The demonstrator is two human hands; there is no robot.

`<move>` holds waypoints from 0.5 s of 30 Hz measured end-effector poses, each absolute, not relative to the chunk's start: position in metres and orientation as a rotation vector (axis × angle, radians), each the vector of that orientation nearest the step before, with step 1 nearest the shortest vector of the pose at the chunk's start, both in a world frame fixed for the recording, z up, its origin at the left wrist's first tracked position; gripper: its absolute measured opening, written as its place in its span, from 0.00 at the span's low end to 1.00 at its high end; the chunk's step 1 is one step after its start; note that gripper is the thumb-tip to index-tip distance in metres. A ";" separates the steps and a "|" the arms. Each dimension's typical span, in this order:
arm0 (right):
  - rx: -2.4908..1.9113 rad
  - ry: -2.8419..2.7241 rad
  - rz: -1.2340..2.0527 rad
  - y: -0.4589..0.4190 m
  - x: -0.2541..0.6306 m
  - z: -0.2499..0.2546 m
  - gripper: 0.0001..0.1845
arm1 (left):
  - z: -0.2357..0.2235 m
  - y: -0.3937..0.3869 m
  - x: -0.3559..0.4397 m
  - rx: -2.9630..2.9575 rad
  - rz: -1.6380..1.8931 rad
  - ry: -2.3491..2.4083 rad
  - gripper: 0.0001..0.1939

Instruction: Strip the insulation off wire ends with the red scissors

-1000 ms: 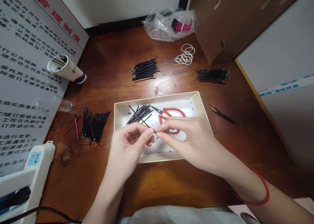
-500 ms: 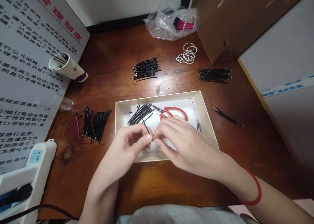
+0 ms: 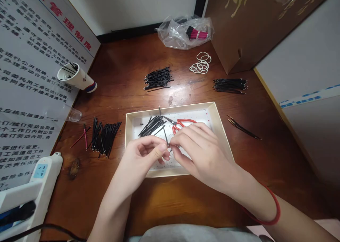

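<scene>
A short black wire (image 3: 163, 125) points up and away from between my fingertips, over the shallow box (image 3: 225, 143). My left hand (image 3: 146, 155) pinches it near its lower end with thumb and forefinger. Thumb and forefinger of my right hand (image 3: 202, 151) close on that same end; the exact contact is partly hidden. Inside the box, beyond my left hand, lies a loose pile of black wires (image 3: 152, 125). Red-handled scissors (image 3: 186, 121) rest beside them, their handles partly covered by my right hand. Small scraps dot the box's white floor.
Black wire bundles lie left (image 3: 106, 139), behind (image 3: 158, 78) and right (image 3: 230, 85) of the box. Farther back are white rubber bands (image 3: 201, 64) and a plastic bag (image 3: 172, 33) with pink wires. A paper cup (image 3: 79, 79) and power strip (image 3: 47, 182) are at left.
The wire in my fingers has swung from slanting left to standing more upright. My right hand's fingers have curled further over, covering more of the scissors' handles. The view has shifted slightly.
</scene>
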State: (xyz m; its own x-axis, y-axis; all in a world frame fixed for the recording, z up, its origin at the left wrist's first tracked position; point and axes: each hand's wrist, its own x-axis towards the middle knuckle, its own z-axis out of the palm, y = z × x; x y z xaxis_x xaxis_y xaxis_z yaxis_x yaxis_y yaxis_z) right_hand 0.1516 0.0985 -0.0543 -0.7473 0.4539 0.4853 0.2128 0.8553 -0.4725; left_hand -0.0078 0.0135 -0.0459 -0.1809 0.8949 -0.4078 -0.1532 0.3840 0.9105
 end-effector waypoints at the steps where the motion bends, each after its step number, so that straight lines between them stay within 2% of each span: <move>1: -0.487 -2.415 0.510 0.098 0.152 -0.054 0.11 | -0.044 0.014 -0.006 0.715 1.090 1.460 0.10; 8: -0.486 -2.410 0.554 0.096 0.154 -0.052 0.12 | -0.036 0.015 -0.001 0.797 1.101 1.525 0.05; 15: -0.506 -2.371 0.584 0.094 0.153 -0.051 0.11 | -0.038 0.013 0.000 0.916 1.118 1.565 0.07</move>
